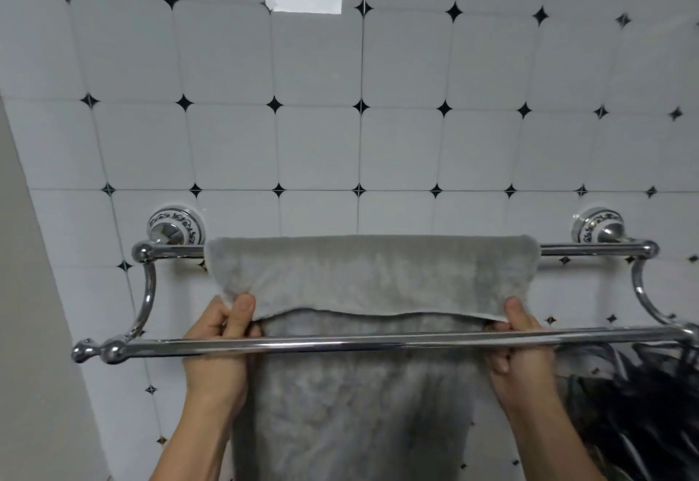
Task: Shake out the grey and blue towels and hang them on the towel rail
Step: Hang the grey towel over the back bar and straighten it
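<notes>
A grey towel (372,272) lies folded over the back bar of a chrome double towel rail (590,250). Its short front flap hangs down toward me, and the long part drops behind and below the front bar (340,343). My left hand (223,333) pinches the flap's lower left corner, thumb on top. At the lower right corner, my right hand (520,344) pinches the flap in the same way. Both hands reach up from under the front bar. No blue towel is in view.
The rail is fixed to a white tiled wall (397,140) by two patterned round mounts (176,225). A plain grey wall (30,310) closes the left side. A dark, streaky mass (643,405) hangs at the lower right, beside my right forearm.
</notes>
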Tool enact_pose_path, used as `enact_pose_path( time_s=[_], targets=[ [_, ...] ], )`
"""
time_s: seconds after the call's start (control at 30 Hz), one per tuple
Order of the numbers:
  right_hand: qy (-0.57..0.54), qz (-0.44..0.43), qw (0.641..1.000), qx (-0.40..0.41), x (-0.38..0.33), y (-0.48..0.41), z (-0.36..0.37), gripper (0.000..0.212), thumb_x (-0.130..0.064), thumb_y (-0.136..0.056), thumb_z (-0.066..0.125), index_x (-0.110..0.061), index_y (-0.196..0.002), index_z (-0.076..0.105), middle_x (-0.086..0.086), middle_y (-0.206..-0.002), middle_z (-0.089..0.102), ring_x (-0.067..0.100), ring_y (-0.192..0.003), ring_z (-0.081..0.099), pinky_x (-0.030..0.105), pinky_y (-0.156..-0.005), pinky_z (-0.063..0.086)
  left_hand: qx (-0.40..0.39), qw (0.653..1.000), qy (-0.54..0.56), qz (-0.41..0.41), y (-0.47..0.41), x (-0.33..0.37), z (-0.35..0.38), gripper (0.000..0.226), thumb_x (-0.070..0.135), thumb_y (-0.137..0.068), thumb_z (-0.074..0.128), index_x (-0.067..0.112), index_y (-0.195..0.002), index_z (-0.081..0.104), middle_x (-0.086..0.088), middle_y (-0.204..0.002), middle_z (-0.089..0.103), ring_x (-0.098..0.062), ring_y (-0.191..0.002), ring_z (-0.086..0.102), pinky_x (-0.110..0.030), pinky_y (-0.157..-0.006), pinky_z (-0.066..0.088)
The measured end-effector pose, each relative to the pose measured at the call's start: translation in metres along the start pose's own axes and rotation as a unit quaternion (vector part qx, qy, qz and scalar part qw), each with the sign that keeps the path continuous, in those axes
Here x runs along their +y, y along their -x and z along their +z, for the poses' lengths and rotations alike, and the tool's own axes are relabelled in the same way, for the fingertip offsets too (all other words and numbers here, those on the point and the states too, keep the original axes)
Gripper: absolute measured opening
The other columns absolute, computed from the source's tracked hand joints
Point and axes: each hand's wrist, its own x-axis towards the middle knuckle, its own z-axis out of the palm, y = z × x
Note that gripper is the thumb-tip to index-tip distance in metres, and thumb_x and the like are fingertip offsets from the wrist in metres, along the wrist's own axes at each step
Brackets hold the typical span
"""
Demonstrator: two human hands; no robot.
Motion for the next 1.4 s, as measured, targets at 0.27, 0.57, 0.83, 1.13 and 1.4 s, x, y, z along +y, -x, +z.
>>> enact_pose_path(
  time_s=[0.27, 0.57, 0.83, 1.13, 1.4],
  targets=[
    [0.172, 0.112, 0.977, 0.052, 0.052, 0.061, -0.076, 0.049, -0.050, -0.063, 0.077, -0.016, -0.053, 0.042, 0.005, -0.045, 0.028, 0.015, -0.039, 0.027, 0.028, -0.045, 0.020, -0.058, 0.982, -0.174, -0.034, 0.049, -0.036, -0.067, 0.037, 0.006, -0.093, 0.057, -0.001, -0.058, 0.047, -0.012, -0.050, 0.045, -0.016, -0.045, 0.038, -0.023, -0.043, 0.031],
    [0.247, 0.258, 0.925, 0.129, 0.087, 0.118, -0.141, 0.039, -0.027, -0.092, 0.061, -0.006, -0.063, 0.044, 0.009, -0.052, 0.032, 0.017, -0.046, 0.029, 0.030, -0.052, 0.023, -0.085, 0.937, -0.271, -0.204, 0.114, -0.092, -0.136, 0.045, 0.008, -0.087, 0.069, -0.001, -0.053, 0.041, -0.021, -0.051, 0.046, -0.015, -0.044, 0.046, -0.025, -0.044, 0.035],
    [0.396, 0.344, 0.839, 0.144, 0.078, 0.162, -0.158, 0.043, -0.037, -0.087, 0.067, -0.002, -0.063, 0.059, 0.015, -0.057, 0.056, 0.024, -0.059, 0.047, 0.030, -0.058, 0.035, -0.116, 0.882, -0.287, -0.355, 0.155, -0.094, -0.165, 0.052, 0.039, -0.072, 0.080, -0.010, -0.078, 0.064, -0.026, -0.067, 0.063, -0.022, -0.062, 0.060, -0.048, -0.075, 0.056],
    [0.446, 0.085, 0.890, -0.034, -0.006, 0.093, -0.078, 0.045, -0.045, -0.077, 0.073, -0.022, -0.114, 0.062, -0.011, -0.108, 0.064, 0.003, -0.099, 0.058, 0.039, -0.099, 0.047, -0.219, 0.928, -0.056, -0.296, 0.088, -0.020, -0.118, 0.090, 0.044, -0.044, 0.092, 0.005, -0.119, 0.063, -0.013, -0.114, 0.072, -0.030, -0.106, 0.068, -0.033, -0.081, 0.058],
    [0.392, -0.010, 0.920, -0.022, -0.036, 0.060, -0.020, 0.036, -0.047, -0.067, 0.077, -0.013, -0.076, 0.070, -0.007, -0.064, 0.071, 0.003, -0.060, 0.064, 0.021, -0.063, 0.055, -0.179, 0.960, -0.106, -0.186, 0.043, 0.030, -0.071, 0.035, 0.013, -0.064, 0.086, 0.006, -0.095, 0.071, -0.009, -0.092, 0.077, -0.024, -0.083, 0.074, -0.032, -0.070, 0.060]
  ],
)
